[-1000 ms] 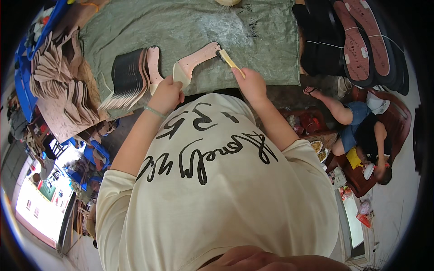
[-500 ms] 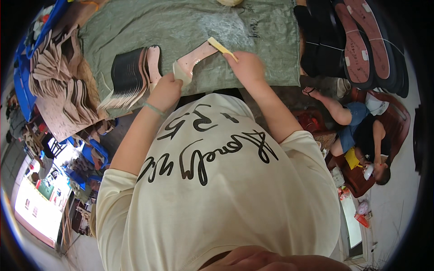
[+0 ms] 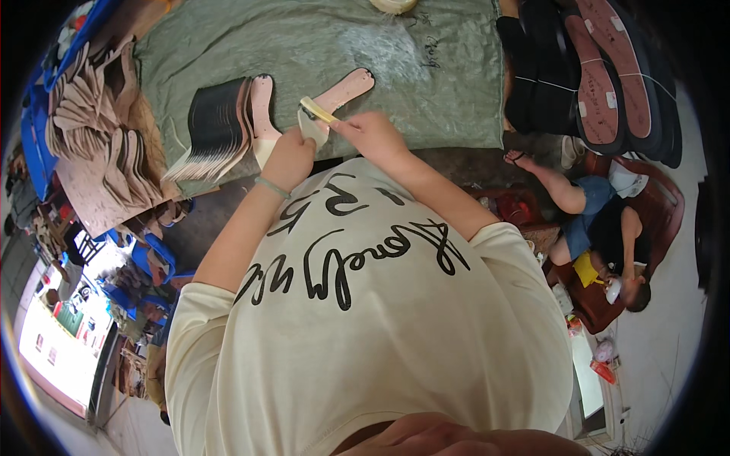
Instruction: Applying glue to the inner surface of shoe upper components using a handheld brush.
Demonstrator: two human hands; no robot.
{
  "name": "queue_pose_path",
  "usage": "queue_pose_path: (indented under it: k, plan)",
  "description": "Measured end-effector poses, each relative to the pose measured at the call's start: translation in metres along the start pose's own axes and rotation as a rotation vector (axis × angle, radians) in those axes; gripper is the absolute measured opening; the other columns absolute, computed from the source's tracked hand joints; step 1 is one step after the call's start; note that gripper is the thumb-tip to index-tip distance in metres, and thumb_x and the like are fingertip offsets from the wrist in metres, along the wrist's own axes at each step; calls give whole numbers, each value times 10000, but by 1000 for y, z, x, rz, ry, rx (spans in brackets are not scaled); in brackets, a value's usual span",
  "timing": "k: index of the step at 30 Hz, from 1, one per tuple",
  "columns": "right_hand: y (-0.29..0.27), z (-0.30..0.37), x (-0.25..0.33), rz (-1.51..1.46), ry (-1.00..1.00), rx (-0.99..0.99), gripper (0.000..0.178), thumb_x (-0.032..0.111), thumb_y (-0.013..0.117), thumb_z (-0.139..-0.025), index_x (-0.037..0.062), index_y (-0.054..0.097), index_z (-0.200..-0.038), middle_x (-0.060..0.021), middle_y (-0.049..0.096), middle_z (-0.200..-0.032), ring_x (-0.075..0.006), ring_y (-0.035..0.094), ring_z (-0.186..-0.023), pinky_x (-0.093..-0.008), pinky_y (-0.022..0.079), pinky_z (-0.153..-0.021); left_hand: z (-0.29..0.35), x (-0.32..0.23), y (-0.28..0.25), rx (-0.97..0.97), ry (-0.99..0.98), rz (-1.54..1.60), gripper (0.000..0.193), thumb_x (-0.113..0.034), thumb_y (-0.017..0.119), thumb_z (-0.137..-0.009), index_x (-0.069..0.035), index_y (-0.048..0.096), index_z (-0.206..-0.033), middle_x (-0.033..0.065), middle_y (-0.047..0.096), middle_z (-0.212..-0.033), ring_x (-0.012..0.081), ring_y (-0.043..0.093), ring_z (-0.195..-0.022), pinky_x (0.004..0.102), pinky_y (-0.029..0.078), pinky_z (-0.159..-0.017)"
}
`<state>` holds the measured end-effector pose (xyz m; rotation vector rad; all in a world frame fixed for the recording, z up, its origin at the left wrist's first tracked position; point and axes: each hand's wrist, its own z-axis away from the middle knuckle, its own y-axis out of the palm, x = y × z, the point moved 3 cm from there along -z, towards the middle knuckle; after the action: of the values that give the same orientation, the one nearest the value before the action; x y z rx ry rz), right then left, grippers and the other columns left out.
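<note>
My left hand [image 3: 293, 158] is closed on the near, pale end of a pinkish insole [image 3: 346, 89], which lies on a green woven sheet [image 3: 441, 99]. In my closed right hand [image 3: 374, 137] is a slim yellow brush [image 3: 318, 109]; its head rests across the insole close to my left fingers. The insole's far rounded end is uncovered. Left of it, a fanned stack of black insoles [image 3: 217, 118] with pale tips lies on the sheet. One pink insole [image 3: 261, 102] tops the stack's right side, its pale end beside my left hand.
Loose beige insole pieces [image 3: 91, 99] are heaped on a board [image 3: 95, 205] at the left. Tied bundles of black and pink insoles [image 3: 597, 114] lie at the far right. A pale round object [image 3: 393, 6] sits at the far edge. Another person [image 3: 608, 220] sits at the right.
My right hand has drawn the brush from the insole's far end toward me and leftward, beside my left hand. My left hand keeps its hold on the insole with little movement.
</note>
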<state>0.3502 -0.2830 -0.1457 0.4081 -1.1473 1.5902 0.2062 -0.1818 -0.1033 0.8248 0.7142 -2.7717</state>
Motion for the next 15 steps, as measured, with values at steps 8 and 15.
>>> queue_pose_path:
  k: [8,15]
  plan:
    - [13,-2,-6,-391,169,132,451,437,616,-880,17,684,-733,-105,552,-543,-221,540,-512,-396,393,-514,-1,1,-5,-40,69,-94,302,-167,430,-860,83,564,-962,336,602,-897,469,591,-887,499,454,-798]
    - [-16,-15,6,219,-33,-143,443,427,582,-884,15,636,-730,-168,630,-684,-395,589,-659,-466,426,-564,-2,0,-6,-58,132,-181,319,-179,430,-862,103,569,-909,333,603,-900,472,582,-899,503,451,-828]
